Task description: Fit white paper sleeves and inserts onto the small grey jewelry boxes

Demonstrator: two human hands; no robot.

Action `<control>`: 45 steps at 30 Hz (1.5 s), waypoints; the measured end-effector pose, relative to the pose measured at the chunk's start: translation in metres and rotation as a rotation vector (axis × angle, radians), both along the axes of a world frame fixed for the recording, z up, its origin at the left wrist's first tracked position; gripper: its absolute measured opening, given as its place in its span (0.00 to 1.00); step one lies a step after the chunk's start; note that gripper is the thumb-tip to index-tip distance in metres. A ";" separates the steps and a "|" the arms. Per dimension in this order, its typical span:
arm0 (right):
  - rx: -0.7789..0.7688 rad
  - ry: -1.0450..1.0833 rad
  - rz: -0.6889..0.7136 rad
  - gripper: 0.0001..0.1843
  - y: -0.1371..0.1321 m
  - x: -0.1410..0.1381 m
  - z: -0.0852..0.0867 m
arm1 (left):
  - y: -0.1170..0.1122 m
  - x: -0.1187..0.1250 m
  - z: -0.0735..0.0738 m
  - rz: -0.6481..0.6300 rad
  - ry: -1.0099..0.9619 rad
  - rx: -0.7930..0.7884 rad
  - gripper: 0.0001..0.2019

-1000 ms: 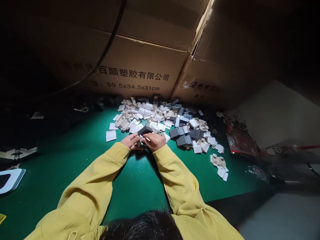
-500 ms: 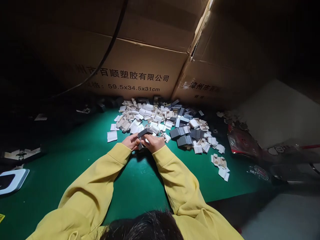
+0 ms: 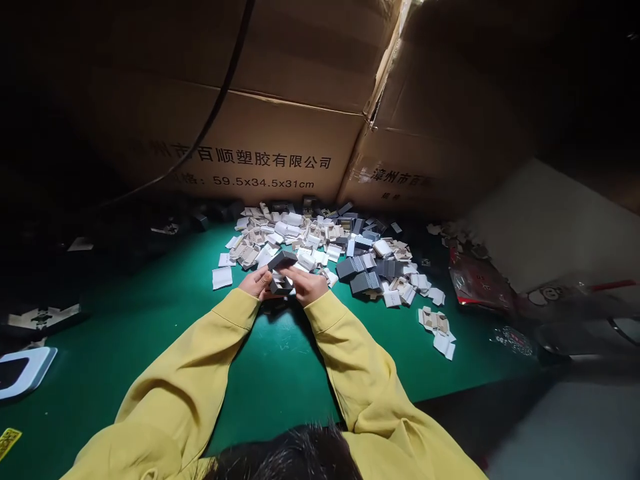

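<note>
Above the near side of the pile, I hold a small dark grey box (image 3: 281,261) with its lid raised and its pale inside partly showing. My left hand (image 3: 257,283) is closed around its left side, thumb towards me. At the right, my right hand (image 3: 311,287) has its fingers pressed together and reaching into the opening of the same box; its thumb is mostly hidden. Just beyond the hands lie many folded white card pieces (image 3: 287,230). More dark grey boxes (image 3: 365,282) rest to the right of my right hand.
Large cardboard cartons (image 3: 270,143) stand along the back of the green table (image 3: 280,387). A black cable (image 3: 220,100) hangs in front of them. A white-edged device (image 3: 35,373) lies at the left, and a red plastic packet (image 3: 480,283) at the right.
The dark box is tilted more open, so its inside now shows. My right fingers have straightened and moved into its opening. The view has shifted slightly.
</note>
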State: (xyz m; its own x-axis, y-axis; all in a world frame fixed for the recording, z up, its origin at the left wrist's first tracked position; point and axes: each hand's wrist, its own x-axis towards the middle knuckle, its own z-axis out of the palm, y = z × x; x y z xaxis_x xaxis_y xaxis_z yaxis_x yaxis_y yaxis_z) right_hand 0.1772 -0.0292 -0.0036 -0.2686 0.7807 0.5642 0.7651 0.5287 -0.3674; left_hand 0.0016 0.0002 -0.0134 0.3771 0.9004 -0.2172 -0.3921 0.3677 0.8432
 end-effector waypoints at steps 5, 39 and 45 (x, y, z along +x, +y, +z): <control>0.070 0.362 -0.160 0.23 0.009 0.022 -0.001 | 0.017 -0.010 0.010 0.237 -0.149 -0.233 0.13; -0.287 0.465 -0.175 0.07 0.051 -0.014 -0.016 | 0.015 -0.008 0.036 0.230 -0.168 -0.398 0.21; -0.325 0.879 -0.174 0.15 0.028 0.000 -0.018 | 0.008 -0.006 0.016 -0.010 -0.153 -0.278 0.19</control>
